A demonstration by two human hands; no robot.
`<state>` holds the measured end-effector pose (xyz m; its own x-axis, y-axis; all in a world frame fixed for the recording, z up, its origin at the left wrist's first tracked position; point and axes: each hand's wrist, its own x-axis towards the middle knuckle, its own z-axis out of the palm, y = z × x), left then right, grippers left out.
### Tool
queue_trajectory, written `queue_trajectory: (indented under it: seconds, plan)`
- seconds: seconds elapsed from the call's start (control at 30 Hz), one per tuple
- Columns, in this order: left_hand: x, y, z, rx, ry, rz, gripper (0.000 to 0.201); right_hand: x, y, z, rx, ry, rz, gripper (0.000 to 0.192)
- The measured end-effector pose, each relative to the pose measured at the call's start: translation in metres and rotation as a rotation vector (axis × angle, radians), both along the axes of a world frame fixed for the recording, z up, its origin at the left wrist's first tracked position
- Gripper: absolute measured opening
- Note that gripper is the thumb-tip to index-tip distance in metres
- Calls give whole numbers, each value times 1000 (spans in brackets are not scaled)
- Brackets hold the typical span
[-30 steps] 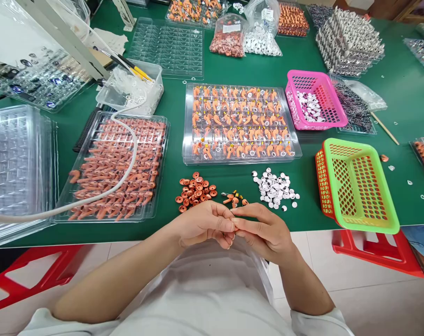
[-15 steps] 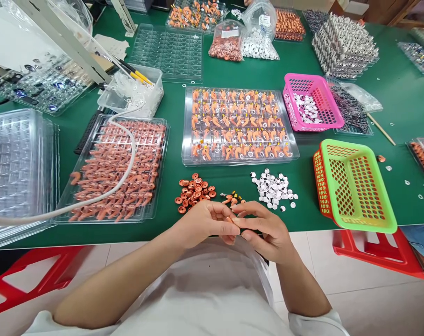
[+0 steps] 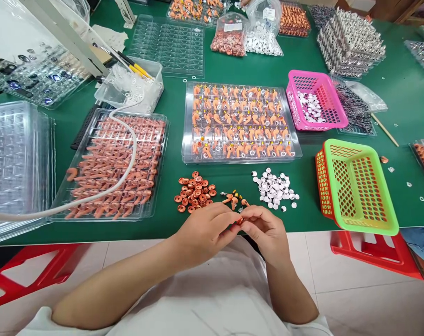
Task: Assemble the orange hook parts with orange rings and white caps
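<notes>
My left hand [image 3: 207, 233] and my right hand [image 3: 270, 233] meet at the table's front edge, fingertips pinched together. Between them is a small reddish-brown part [image 3: 240, 221], mostly covered by the fingers; its full shape is hidden. Just beyond the fingertips lie a few orange hooked pieces with yellow tips [image 3: 234, 202]. To their left is a heap of copper-coloured round caps [image 3: 197, 189]. White discs with black spots [image 3: 275, 190] lie loose on the right. Behind these stands a clear compartment tray [image 3: 188, 140] with rows of orange hooked pieces.
A green basket [image 3: 390, 205] nested in a red one stands at right, a pink basket [image 3: 338, 122] behind. At left are a tray of reddish pieces [image 3: 121, 163] crossed by a white hose [image 3: 133, 154], stacked clear trays [image 3: 12, 154] and a tool box [image 3: 156, 93]. Bags [image 3: 229, 39] lie farther back.
My left hand has turned so its back faces up, and its fingers now point to the right hand. The right fingers have curled in. The reddish-brown part now shows at the fingertips.
</notes>
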<state>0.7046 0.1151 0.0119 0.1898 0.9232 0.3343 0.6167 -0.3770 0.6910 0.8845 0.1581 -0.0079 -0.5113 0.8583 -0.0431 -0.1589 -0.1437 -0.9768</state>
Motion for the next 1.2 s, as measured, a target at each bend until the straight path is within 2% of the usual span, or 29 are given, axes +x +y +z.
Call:
queue_trajectory:
  seconds: [0.23,0.43,0.7,0.8,0.9,1.07,1.2]
  plan:
    - [-1,-6,-5,62,78,-84,17,-1,0,-1,18,-13,-36,9]
    - [2,-8,-9,173,28,-54,24,-2,0,-2,-57,53,-19,8]
    - [4,-8,-8,65,-151,22,21,0,1,3,-27,-22,-46,8]
    - [2,-7,-2,-57,-278,42,15,1,2,5,40,-68,-32,6]
    - [0,-6,5,-299,-428,53,10,3,2,8,150,-135,-24,3]
    - [-2,-5,8,-668,-796,121,10,3,2,12,479,-189,-23,16]
    - [-1,-5,6,-835,-1056,135,10,3,3,13,708,-212,-9,24]
